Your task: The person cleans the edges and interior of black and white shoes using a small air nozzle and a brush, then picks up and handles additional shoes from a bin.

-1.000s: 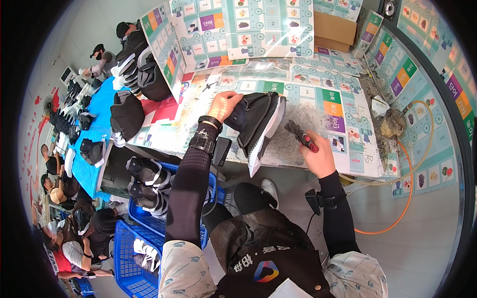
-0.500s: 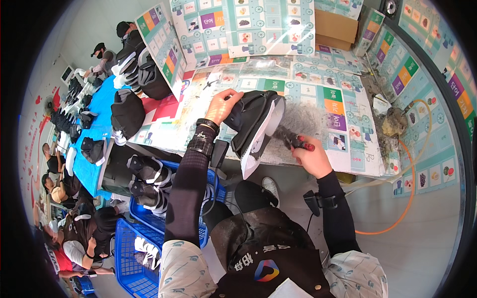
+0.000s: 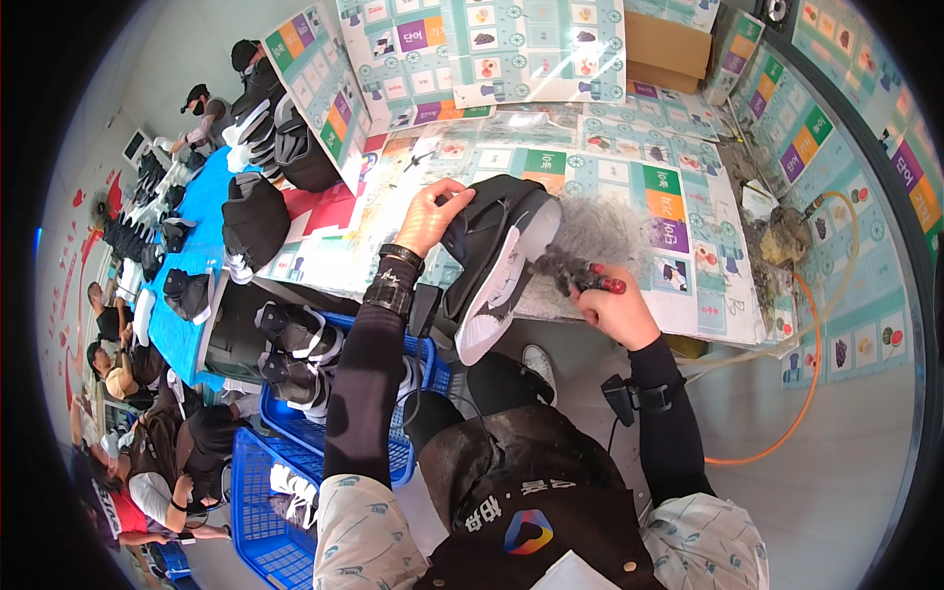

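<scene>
A black shoe with a white sole (image 3: 499,280) is tilted over the front edge of the worktable, its sole turned to the right. My left hand (image 3: 430,218) is closed on the shoe's upper end, thumb and fingers gripping the black collar. In my right hand (image 3: 621,315), fingers wrapped around it, is a brush with a red handle and dark, fuzzy bristles (image 3: 560,270). Its bristles are right beside the sole's heel part; whether they touch cannot be made out. A grey, smudged patch (image 3: 602,231) marks the tabletop behind the brush.
Black shoes (image 3: 254,218) stand at the left end of the worktable (image 3: 472,147). Blue baskets (image 3: 258,492) with shoes sit below left. Printed boards (image 3: 539,49) and a cardboard box (image 3: 667,49) line the back. An orange hose (image 3: 816,364) hangs at right. Several people work far left.
The shoe has turned, showing more of its sole, and its lower end has swung left. My right hand and the brush have barely moved.
</scene>
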### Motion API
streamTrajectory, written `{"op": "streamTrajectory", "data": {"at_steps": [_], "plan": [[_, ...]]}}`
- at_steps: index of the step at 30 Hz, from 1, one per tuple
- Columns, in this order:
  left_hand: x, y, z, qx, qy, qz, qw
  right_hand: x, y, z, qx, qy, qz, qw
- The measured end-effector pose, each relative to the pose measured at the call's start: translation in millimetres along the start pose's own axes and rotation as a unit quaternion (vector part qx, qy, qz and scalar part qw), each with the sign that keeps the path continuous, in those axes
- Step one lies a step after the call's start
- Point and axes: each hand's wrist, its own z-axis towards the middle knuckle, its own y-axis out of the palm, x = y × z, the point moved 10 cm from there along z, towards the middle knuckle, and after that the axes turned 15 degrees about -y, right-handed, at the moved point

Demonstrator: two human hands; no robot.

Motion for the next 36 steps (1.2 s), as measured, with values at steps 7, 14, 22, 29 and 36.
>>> {"op": "streamTrajectory", "data": {"at_steps": [7,14,22,29,36], "plan": [[-3.4,-2.3,-5.4,0.015,0.000,0.015,1.000,-5.7,24.4,-13.7,-0.107,0.019,0.041,0.993],[-3.5,-1.3,-4.0,0.015,0.000,0.012,1.000,-4.0,26.2,-17.0,-0.105,0.023,0.087,0.990],[-2.6,-2.0,-4.8,0.024,0.008,0.010,1.000,9.6,-9.6,-10.7,-0.005,-0.033,-0.058,0.998],[-1.0,-3.1,-6.7,0.017,0.004,-0.013,1.000,-11.8,14.1,-24.1,-0.088,0.013,0.017,0.996],[-1.9,-3.4,-7.1,0.022,0.010,0.009,1.000,-0.4,16.0,-27.4,-0.109,0.055,0.022,0.992]]}}
